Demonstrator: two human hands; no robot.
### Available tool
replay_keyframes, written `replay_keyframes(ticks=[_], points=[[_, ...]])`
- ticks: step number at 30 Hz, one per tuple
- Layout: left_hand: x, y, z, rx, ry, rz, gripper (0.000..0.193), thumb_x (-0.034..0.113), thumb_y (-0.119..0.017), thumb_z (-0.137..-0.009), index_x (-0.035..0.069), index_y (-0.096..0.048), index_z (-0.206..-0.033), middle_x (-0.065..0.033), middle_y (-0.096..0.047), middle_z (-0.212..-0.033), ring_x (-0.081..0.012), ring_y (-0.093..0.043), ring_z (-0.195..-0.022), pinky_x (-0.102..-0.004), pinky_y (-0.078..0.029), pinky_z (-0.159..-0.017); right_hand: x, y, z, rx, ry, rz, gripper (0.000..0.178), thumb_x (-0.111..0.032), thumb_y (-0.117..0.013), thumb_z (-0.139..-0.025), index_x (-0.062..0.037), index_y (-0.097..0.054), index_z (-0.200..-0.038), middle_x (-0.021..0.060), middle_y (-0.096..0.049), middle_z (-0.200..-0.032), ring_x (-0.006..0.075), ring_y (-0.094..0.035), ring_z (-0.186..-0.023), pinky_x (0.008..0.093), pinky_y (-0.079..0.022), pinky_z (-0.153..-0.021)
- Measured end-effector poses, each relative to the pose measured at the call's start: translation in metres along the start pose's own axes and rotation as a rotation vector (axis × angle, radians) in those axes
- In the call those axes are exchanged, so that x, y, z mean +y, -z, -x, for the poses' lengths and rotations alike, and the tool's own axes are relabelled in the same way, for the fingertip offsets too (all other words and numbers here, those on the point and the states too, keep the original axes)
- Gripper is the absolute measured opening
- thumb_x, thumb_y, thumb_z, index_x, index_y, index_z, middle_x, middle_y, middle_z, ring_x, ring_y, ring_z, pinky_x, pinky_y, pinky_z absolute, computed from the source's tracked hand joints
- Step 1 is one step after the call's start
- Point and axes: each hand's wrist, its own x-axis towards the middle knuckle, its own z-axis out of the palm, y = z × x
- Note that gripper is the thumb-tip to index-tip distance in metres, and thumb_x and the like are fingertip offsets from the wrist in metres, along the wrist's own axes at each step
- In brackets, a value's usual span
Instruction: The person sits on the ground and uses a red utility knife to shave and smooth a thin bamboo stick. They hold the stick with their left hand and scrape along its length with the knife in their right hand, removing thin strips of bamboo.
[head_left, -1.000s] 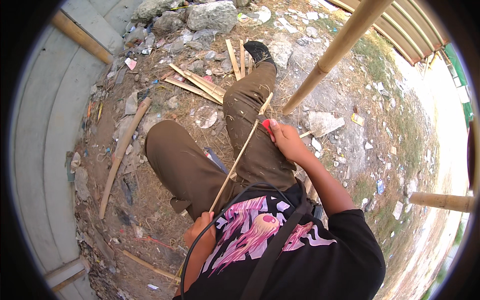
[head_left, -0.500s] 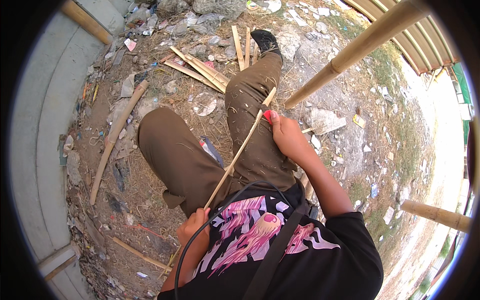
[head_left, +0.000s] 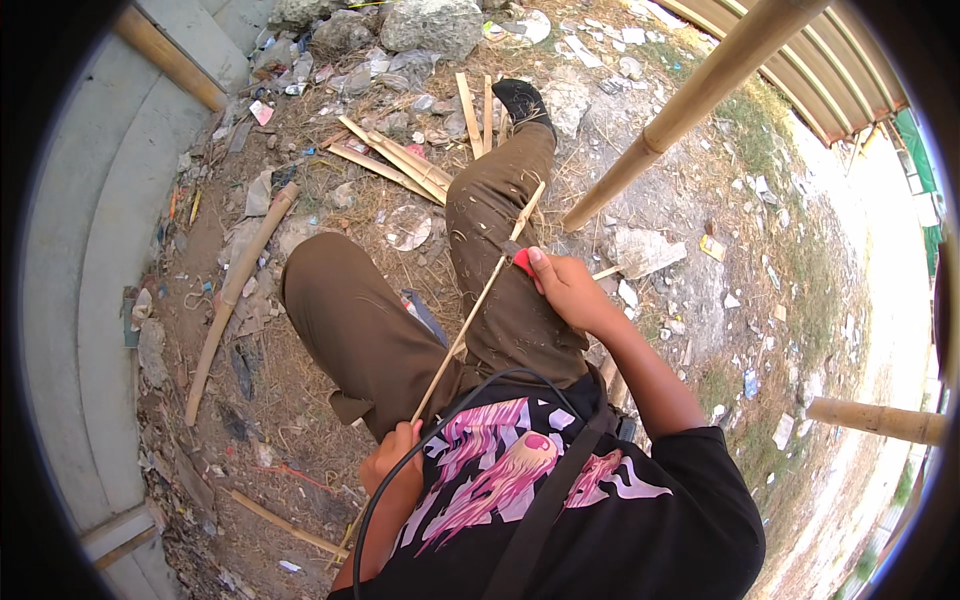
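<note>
A thin pale bamboo strip (head_left: 468,322) slants across my lap, its far end over my outstretched leg. My left hand (head_left: 392,462) is closed around its near end, beside my shirt. Farther along, my right hand (head_left: 568,288) grips a knife by its red handle (head_left: 523,262). Its short dark blade (head_left: 510,248) lies against the strip, part of it hidden by the hand and strip. Small shavings cling to my brown trousers (head_left: 350,300).
Split bamboo slats (head_left: 400,160) lie beyond my legs. A bamboo post (head_left: 690,105) rises at the right, and a bamboo pole (head_left: 240,290) rests on the littered ground at the left. A grey wall (head_left: 95,280) borders the left. A black cable (head_left: 440,420) crosses my left forearm.
My right hand and the knife have slid along the strip toward me, away from its far end. My left hand still grips the near end. The view has shifted slightly.
</note>
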Motion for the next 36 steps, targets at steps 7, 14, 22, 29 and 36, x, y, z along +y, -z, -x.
replay_keyframes(ticks=[7, 14, 22, 29, 36], points=[[-0.005, -0.003, 0.002, 0.030, -0.064, -0.033, 0.026, 0.021, -0.067, -0.101, 0.008, -0.055, -0.082, -0.0117, -0.053, -0.066, -0.0313, -0.062, -0.055, -0.0421, -0.046, -0.048, -0.011, 0.013, -0.005, 0.169, -0.018, 0.236, 0.062, -0.046, -0.033, -0.112, 0.0006, -0.066, -0.089, 0.0289, -0.065, -0.078, 0.0522, -0.062, -0.079, 0.0556, -0.049, -0.074], [0.000, 0.003, 0.000, -0.049, -0.081, -0.127, 0.021, 0.017, -0.064, -0.100, 0.008, -0.054, -0.083, -0.0114, -0.053, -0.069, -0.0311, -0.062, -0.057, -0.0426, -0.048, -0.051, -0.015, -0.001, -0.001, 0.172, -0.087, 0.089, 0.060, -0.041, -0.034, -0.113, 0.0040, -0.067, -0.092, 0.0332, -0.064, -0.081, 0.0549, -0.061, -0.082, 0.0573, -0.048, -0.076], [0.003, 0.003, -0.004, -0.061, -0.040, -0.111, 0.021, 0.017, -0.065, -0.099, 0.008, -0.054, -0.084, -0.0115, -0.053, -0.070, -0.0320, -0.063, -0.058, -0.0445, -0.049, -0.052, -0.006, -0.013, 0.001, 0.071, 0.011, 0.105, 0.066, -0.045, -0.035, -0.113, 0.0058, -0.062, -0.083, 0.0231, -0.059, -0.068, 0.0397, -0.058, -0.066, 0.0479, -0.047, -0.068], [0.001, 0.002, -0.005, -0.041, -0.040, -0.077, 0.022, 0.018, -0.065, -0.100, 0.008, -0.054, -0.084, -0.0120, -0.052, -0.069, -0.0332, -0.062, -0.058, -0.0442, -0.048, -0.051, 0.005, 0.005, -0.004, 0.069, 0.058, -0.105, 0.067, -0.050, -0.036, -0.113, 0.0045, -0.058, -0.079, 0.0135, -0.053, -0.062, 0.0255, -0.051, -0.059, 0.0422, -0.045, -0.064], [-0.001, 0.001, -0.002, -0.036, -0.062, -0.155, 0.024, 0.020, -0.065, -0.101, 0.009, -0.054, -0.083, -0.0108, -0.051, -0.068, -0.0310, -0.062, -0.056, -0.0434, -0.048, -0.050, -0.007, -0.002, -0.011, 0.229, 0.023, 0.112, 0.062, -0.045, -0.035, -0.113, 0.0057, -0.063, -0.090, 0.0327, -0.058, -0.073, 0.0535, -0.056, -0.072, 0.0534, -0.047, -0.070]])
